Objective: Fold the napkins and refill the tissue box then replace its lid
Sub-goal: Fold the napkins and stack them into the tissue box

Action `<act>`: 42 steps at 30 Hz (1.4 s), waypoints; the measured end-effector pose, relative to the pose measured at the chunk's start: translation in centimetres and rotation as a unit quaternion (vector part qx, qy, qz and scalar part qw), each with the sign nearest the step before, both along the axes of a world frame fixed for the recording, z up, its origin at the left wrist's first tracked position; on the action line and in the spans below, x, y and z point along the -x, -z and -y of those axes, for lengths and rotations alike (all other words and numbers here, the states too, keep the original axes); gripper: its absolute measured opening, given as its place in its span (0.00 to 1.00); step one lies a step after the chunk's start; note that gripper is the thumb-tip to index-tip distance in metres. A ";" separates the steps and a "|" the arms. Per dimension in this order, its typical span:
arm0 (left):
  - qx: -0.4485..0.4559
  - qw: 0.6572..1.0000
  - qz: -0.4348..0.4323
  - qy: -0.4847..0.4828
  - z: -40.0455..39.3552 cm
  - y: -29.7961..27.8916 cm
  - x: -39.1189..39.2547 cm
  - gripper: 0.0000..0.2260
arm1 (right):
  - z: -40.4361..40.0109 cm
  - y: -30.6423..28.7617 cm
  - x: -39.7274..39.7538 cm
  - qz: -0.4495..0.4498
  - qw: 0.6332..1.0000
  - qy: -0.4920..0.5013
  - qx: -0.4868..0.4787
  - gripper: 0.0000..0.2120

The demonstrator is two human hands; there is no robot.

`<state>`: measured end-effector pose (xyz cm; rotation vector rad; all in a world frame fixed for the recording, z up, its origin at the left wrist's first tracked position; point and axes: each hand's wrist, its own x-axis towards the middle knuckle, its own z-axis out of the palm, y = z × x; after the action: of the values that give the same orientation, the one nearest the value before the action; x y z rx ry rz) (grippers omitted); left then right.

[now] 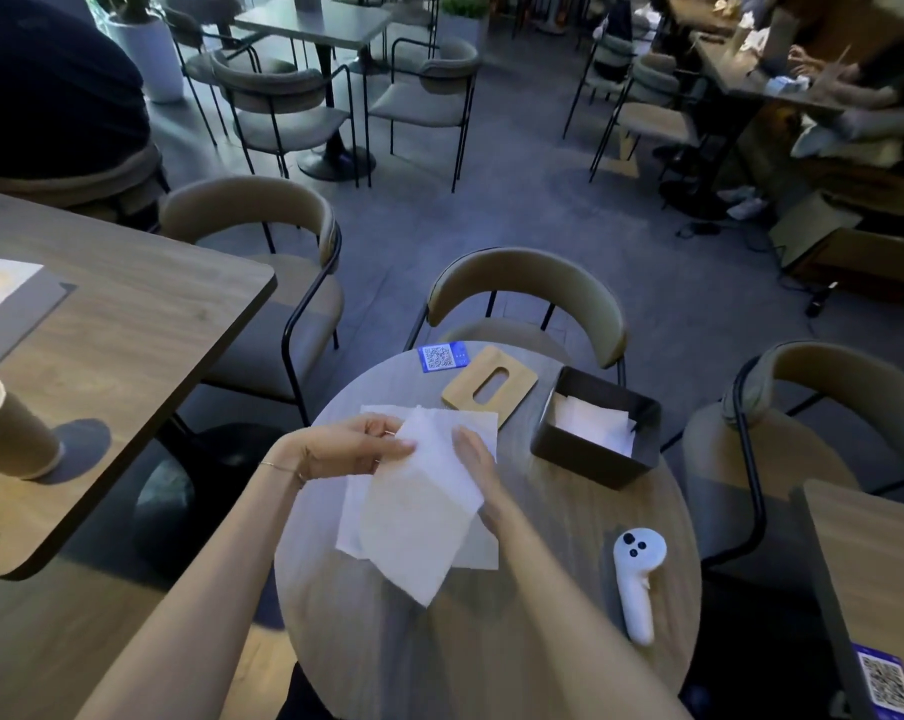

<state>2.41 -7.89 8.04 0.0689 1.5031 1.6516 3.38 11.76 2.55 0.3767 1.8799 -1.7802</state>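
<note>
GRIP: left hand (358, 443) and right hand (474, 459) both pinch one white napkin (413, 517) in mid frame, lifted over loose napkins (478, 550) | BOX: open tissue box (595, 452) right of them, lid (488, 385) behind | RISK: thin paper may slip, fold crooked, or tear.

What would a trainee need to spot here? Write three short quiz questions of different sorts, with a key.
1. True or false: the wooden lid sits on the dark tissue box.
2. Multiple choice: the white controller lies (A) inside the box, (B) on the round table to the person's right, (C) on the chair.
3. Fill in: both the left hand and the right hand hold a white ____.

Key:
1. False; the lid lies flat on the table beside the open box.
2. B.
3. napkin, lifted above the other napkins lying on the table.
</note>
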 end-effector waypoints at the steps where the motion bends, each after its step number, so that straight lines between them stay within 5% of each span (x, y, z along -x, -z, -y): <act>1: -0.016 0.999 -0.004 -0.039 -0.7 0.0 0.5 0.11 | -0.7 -0.8 0.5 0.055 0.992 0.044 0.102 0.33; 3: -0.044 0.992 -0.002 -0.116 -2.2 0.2 1.2 0.13 | -2.4 -2.6 1.0 0.115 0.964 0.061 0.232 0.39; 7: -0.075 0.980 -0.024 -0.181 -4.9 0.9 2.8 0.19 | -5.8 -5.0 1.2 0.057 0.960 0.021 0.275 0.35; 11: -0.022 0.982 -0.071 -0.171 -7.0 0.3 2.8 0.23 | -7.2 -5.6 1.5 -0.080 0.990 0.047 0.105 0.39; 15: 0.044 0.969 -0.147 -0.194 -7.8 0.1 2.5 0.40 | -7.7 -5.9 1.5 -0.178 0.982 0.067 -0.002 0.39; 18: 0.037 0.959 -0.213 -0.181 -7.7 0.1 2.3 0.31 | -7.7 -6.0 1.5 -0.189 0.981 0.041 -0.030 0.35; 25: 0.110 0.912 -0.355 -0.174 -7.5 -0.5 3.1 0.08 | -7.8 -5.7 2.3 -0.223 0.956 0.015 -0.189 0.07; 28: 0.148 0.895 -0.365 -0.209 -8.0 -0.7 3.4 0.13 | -8.1 -5.8 2.5 -0.228 0.953 0.024 -0.198 0.09; 31: 0.132 0.936 -0.270 -0.184 -8.7 -0.9 4.0 0.26 | -8.8 -7.5 2.6 -0.203 0.975 0.053 -0.071 0.09; 33: 0.075 0.961 -0.205 -0.169 -9.6 -1.4 4.2 0.27 | -9.6 -8.3 2.8 -0.176 0.981 0.080 0.005 0.06; 35: 0.040 0.964 -0.179 -0.190 -10.8 -1.6 4.5 0.25 | -10.9 -8.5 3.2 -0.144 0.982 0.112 0.044 0.12; 37: 0.035 0.962 -0.173 -0.210 -12.4 -1.9 4.9 0.26 | -12.2 -8.3 3.7 -0.112 0.985 0.128 0.019 0.22; 42: 0.134 0.949 -0.253 -0.134 -17.4 -2.0 6.5 0.19 | -16.6 -7.0 6.5 -0.073 0.957 0.261 -0.103 0.24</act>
<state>-4.11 9.47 10.04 0.1548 2.2006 1.7008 -3.16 28.38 9.56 0.9136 2.2262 -1.9810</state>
